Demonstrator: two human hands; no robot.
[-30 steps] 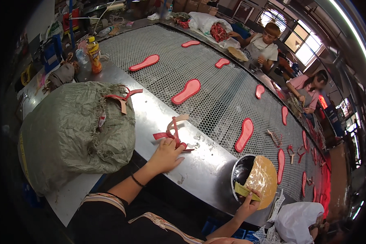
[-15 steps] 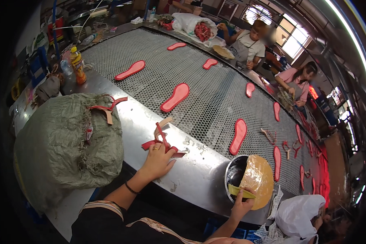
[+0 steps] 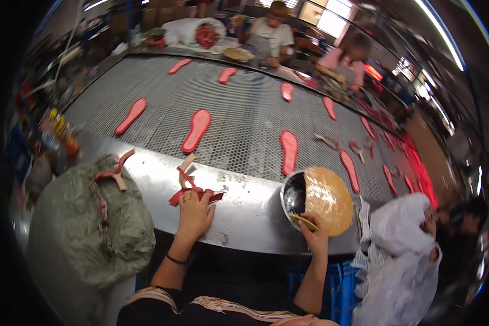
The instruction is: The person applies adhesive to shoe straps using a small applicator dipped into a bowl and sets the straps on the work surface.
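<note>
My left hand (image 3: 194, 216) is closed on red sandal straps (image 3: 207, 194) lying on the metal table ledge. A beige strip (image 3: 188, 161) sticks out at their far end. Over to the right, my right hand (image 3: 315, 234) grips a flat yellow-green scraper (image 3: 303, 221) at the near rim of a round metal bowl (image 3: 284, 196). A shiny tan disc (image 3: 331, 202) covers the right part of that bowl. The inside of the bowl looks dark, and its contents cannot be made out.
A green woven sack (image 3: 92, 228) with a strap (image 3: 114, 173) on top stands at left. Red soles (image 3: 196, 130) lie spread over the mesh conveyor (image 3: 244, 119). White plastic bags (image 3: 399, 225) sit at right. Bottles (image 3: 65, 136) stand far left. Two people (image 3: 269, 35) work across the conveyor.
The view has turned, so most things sit further left and more level. The scraper in my right hand has tilted and sits lower at the bowl's rim. My left hand stays on the straps.
</note>
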